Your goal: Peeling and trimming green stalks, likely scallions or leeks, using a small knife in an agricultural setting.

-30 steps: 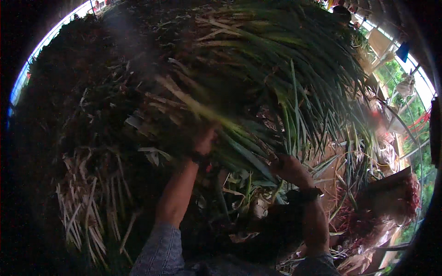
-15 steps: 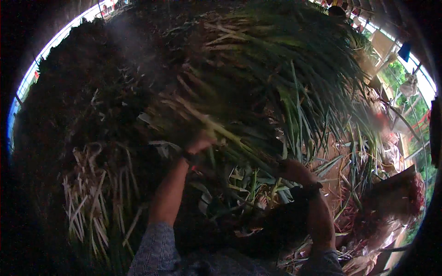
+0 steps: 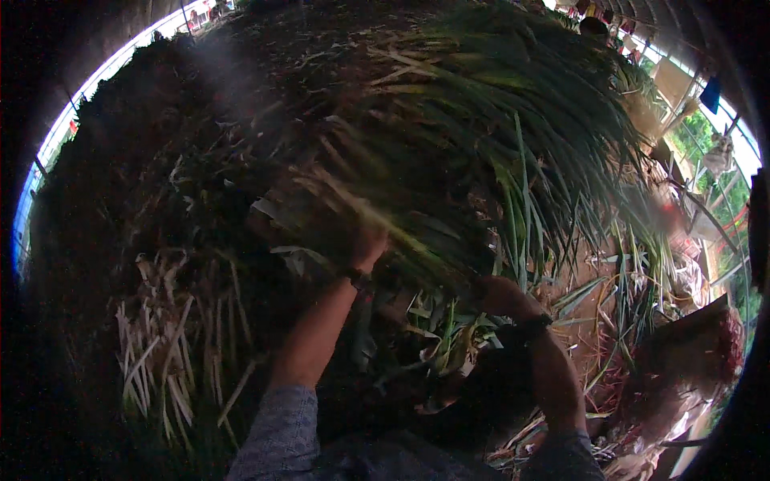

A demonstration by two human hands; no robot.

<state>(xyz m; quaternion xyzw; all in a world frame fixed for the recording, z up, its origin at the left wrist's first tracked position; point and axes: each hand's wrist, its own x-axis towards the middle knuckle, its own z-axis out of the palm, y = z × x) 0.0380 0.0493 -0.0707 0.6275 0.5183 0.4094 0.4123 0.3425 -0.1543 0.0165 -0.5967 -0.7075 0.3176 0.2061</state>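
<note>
A long leek [image 3: 409,241], pale at the root end and green toward the leaves, lies slantwise between my hands, blurred by motion. My left hand [image 3: 370,244] is closed round its pale shaft. Lower and to the right, my right hand [image 3: 505,297] is closed on the leafy end; its fingers are partly in shadow. Just beyond both hands lies a large heap of leeks [image 3: 521,104], their green leaves fanning out to the right. Beneath my hands are loose leaf scraps [image 3: 449,333].
Cleaned leeks with whitish shafts [image 3: 164,353] lie in a pile at my left. Torn leaves [image 3: 589,293] litter the brown ground on the right. A wrapped bundle with a reddish end [image 3: 682,361] stands at the far right. A dark mass of plants fills the far left.
The view has shifted slightly. My left hand has moved a little to the right along with the leek, closer to my right hand. Both hands keep their hold.
</note>
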